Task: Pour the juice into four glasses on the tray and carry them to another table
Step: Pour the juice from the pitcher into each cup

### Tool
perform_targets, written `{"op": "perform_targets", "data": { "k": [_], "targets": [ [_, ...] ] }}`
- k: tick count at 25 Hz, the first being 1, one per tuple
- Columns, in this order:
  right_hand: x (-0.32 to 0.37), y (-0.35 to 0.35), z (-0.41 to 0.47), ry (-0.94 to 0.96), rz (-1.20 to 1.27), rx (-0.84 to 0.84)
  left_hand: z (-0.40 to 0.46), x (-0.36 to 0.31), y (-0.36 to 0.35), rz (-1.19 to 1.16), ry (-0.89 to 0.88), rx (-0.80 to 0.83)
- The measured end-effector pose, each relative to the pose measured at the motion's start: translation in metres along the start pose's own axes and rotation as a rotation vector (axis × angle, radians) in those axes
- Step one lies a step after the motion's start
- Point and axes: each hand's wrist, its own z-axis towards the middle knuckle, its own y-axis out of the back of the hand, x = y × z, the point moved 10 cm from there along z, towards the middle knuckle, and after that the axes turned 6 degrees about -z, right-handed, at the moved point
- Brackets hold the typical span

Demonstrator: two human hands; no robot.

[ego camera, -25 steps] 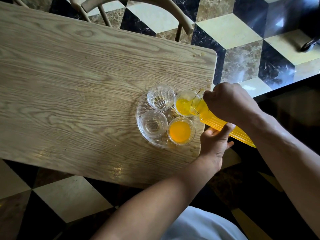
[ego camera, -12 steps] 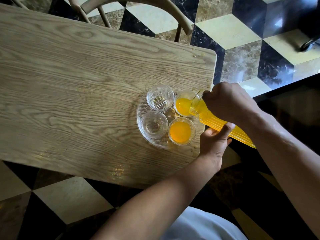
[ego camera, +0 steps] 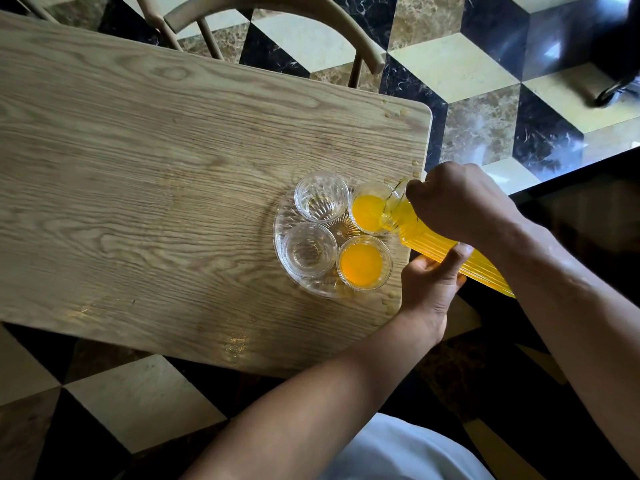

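A clear round glass tray [ego camera: 282, 233] sits near the right end of the wooden table [ego camera: 138, 188]. On it stand a far-left empty glass [ego camera: 321, 195], a near-left empty glass [ego camera: 308, 250], a near-right glass full of orange juice [ego camera: 363, 263] and a far-right glass [ego camera: 367, 209] taking juice. A ribbed glass jug of orange juice [ego camera: 446, 251] is tilted with its spout over the far-right glass. My right hand [ego camera: 457, 202] grips the jug near its neck. My left hand [ego camera: 431, 289] supports the jug from below.
A wooden chair [ego camera: 277, 15] stands at the table's far side. Small juice drops lie at the table's right edge [ego camera: 391, 114]. The floor is patterned marble tile [ego camera: 485, 64]. A dark surface [ego camera: 588, 220] lies to the right.
The juice level in the far-right glass has risen a little. Both hands and the jug have held nearly the same pose.
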Motion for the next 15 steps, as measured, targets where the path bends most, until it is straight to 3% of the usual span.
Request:
{"op": "perform_targets", "data": {
  "k": [15],
  "targets": [
    [-0.0053, 0.0036, -0.0011, 0.004, 0.047, -0.002, -0.0007, 0.0002, -0.0029, 0.036, 0.023, 0.017]
  ]
}}
